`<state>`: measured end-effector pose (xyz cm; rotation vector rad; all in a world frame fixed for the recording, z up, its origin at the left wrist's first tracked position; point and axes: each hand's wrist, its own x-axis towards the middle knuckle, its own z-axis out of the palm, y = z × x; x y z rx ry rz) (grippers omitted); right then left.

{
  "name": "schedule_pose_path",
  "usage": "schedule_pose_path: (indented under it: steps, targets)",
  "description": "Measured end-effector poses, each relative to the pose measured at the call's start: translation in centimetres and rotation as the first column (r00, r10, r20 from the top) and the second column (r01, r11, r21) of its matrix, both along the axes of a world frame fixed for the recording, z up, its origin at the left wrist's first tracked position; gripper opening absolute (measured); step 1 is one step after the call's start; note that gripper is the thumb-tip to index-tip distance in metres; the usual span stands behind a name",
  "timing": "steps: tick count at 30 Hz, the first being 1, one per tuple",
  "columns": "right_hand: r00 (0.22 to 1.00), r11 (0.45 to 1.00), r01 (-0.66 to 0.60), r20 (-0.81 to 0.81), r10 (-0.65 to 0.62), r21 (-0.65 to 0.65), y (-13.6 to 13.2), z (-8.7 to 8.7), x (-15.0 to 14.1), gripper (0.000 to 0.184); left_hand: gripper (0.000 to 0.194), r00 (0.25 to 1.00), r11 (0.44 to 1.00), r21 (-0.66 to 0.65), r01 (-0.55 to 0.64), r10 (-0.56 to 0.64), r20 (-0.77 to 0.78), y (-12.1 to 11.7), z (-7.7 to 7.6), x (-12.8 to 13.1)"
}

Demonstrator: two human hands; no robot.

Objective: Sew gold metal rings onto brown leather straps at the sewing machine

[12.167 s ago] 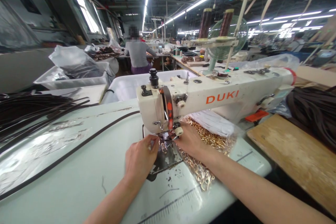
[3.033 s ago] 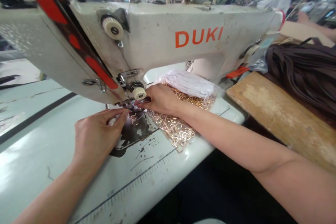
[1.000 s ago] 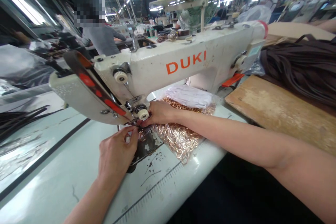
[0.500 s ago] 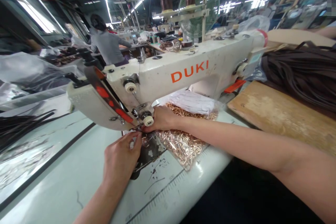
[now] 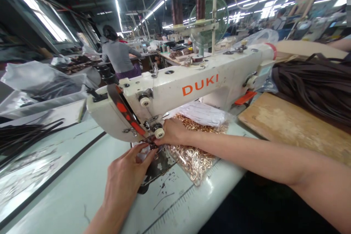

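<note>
left hand (image 5: 124,181) and right hand (image 5: 171,132) pinching strap end (image 5: 150,141), under sewing machine (image 5: 175,91) needle

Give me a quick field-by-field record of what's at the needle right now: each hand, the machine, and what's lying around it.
left hand: left hand on the table, fingertips at the needle area, pinching something small; what it is cannot be told
right hand: right hand under the machine head, fingers at the presser foot
machine: white sewing machine marked DUKI
beside right hand: bag of gold metal rings
table: pale sewing table, dark strap lying across it
right side: wooden board, pile of dark straps
background: person in grey top, back turned
</note>
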<state>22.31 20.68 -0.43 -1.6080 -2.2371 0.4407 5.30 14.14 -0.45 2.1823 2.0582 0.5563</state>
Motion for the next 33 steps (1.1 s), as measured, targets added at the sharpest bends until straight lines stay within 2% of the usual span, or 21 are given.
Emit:
schedule_pose_path:
  steps: [9, 13, 15, 17, 18, 20, 22, 23, 24, 25, 27, 28, 29, 31, 33]
  targets:
    - [0.992, 0.997, -0.072, -0.108, 0.072, 0.012, -0.3, 0.5, 1.0, 0.03, 0.03, 0.998, 0.998, 0.015, 0.056, -0.057, 0.022, 0.1, -0.6, -1.3]
    - [0.976, 0.99, -0.143, -0.161, 0.145, 0.021, -0.4, 1.8, 2.9, 0.017, 0.029, 0.995, 0.997, 0.02, 0.077, -0.078, 0.055, 0.0, -0.5, -1.5]
    - [0.947, 0.976, -0.215, -0.248, 0.204, -0.018, -0.9, 2.8, 4.2, 0.012, 0.025, 0.991, 0.992, 0.04, 0.119, -0.122, 0.057, 0.1, -0.5, -1.8]
    - [0.878, 0.954, -0.293, -0.415, 0.24, -0.067, -1.6, 3.5, 5.4, 0.01, 0.024, 0.973, 0.974, 0.077, 0.212, -0.217, 0.074, 0.4, -0.7, -2.2]
    - [0.819, 0.936, -0.337, -0.521, 0.24, -0.099, -2.0, 3.7, 5.8, 0.01, 0.024, 0.957, 0.958, 0.101, 0.268, -0.277, 0.085, 0.6, -0.9, -2.5]
    - [0.673, 0.891, -0.421, -0.718, 0.178, -0.173, -2.8, 3.8, 6.3, 0.009, 0.026, 0.92, 0.92, 0.148, 0.363, -0.378, 0.098, 1.0, -1.3, -2.8]
    - [0.588, 0.839, -0.474, -0.805, 0.074, -0.269, -3.4, 3.4, 6.1, 0.01, 0.029, 0.901, 0.9, 0.167, 0.404, -0.423, 0.098, 1.5, -1.7, -3.0]
    - [0.595, 0.82, -0.48, -0.802, 0.044, -0.311, -3.6, 3.1, 5.8, 0.012, 0.03, 0.896, 0.896, 0.164, 0.414, -0.432, 0.099, 1.6, -1.8, -3.0]
    - [0.634, 0.825, -0.457, -0.773, 0.038, -0.334, -3.7, 2.8, 5.3, 0.014, 0.031, 0.893, 0.893, 0.159, 0.421, -0.439, 0.1, 1.7, -1.8, -3.0]
    - [0.7, 0.855, -0.4, -0.712, 0.054, -0.329, -3.9, 2.6, 4.8, 0.015, 0.032, 0.888, 0.889, 0.152, 0.433, -0.449, 0.099, 1.8, -1.8, -3.0]
    - [0.869, 0.958, -0.208, -0.487, 0.089, -0.196, -4.2, 2.1, 3.7, 0.014, 0.032, 0.871, 0.87, 0.156, 0.468, -0.484, 0.086, 1.8, -1.6, -3.0]
    - [0.939, 0.99, -0.11, -0.334, 0.076, -0.084, -4.4, 1.8, 3.1, 0.013, 0.032, 0.859, 0.856, 0.163, 0.49, -0.506, 0.073, 1.9, -1.5, -2.9]
    - [0.982, 0.999, -0.043, -0.183, 0.048, 0.031, -4.5, 1.7, 2.6, 0.014, 0.031, 0.846, 0.84, 0.172, 0.514, -0.53, 0.06, 1.9, -1.3, -3.0]
    - [0.999, 0.981, -0.026, 0.023, 0.022, 0.191, -4.8, 1.4, 1.7, 0.02, 0.031, 0.815, 0.804, 0.195, 0.561, -0.578, 0.036, 2.1, -1.0, -3.0]
    - [0.996, 0.967, -0.066, 0.073, 0.05, 0.246, -4.8, 1.3, 1.0, 0.023, 0.03, 0.788, 0.774, 0.206, 0.599, -0.615, 0.018, 2.4, -0.7, -3.2]
